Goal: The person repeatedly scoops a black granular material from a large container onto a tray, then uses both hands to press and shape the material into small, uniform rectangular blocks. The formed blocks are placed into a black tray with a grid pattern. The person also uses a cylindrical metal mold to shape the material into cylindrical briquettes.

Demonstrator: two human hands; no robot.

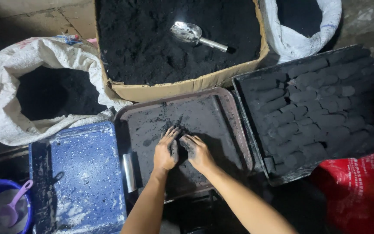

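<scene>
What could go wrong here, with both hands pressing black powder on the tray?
The left hand and right hand work a small dark lump on the shallow brown tray; loose powder might be pushed over its low rim. The soft lump could also crumble. The packed pieces in the black tray alongside might get knocked.

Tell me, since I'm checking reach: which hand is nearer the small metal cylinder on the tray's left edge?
Left. The left hand lies just right of the metal cylinder, while the right hand sits farther right, beyond the left one, on the brown tray.
</scene>
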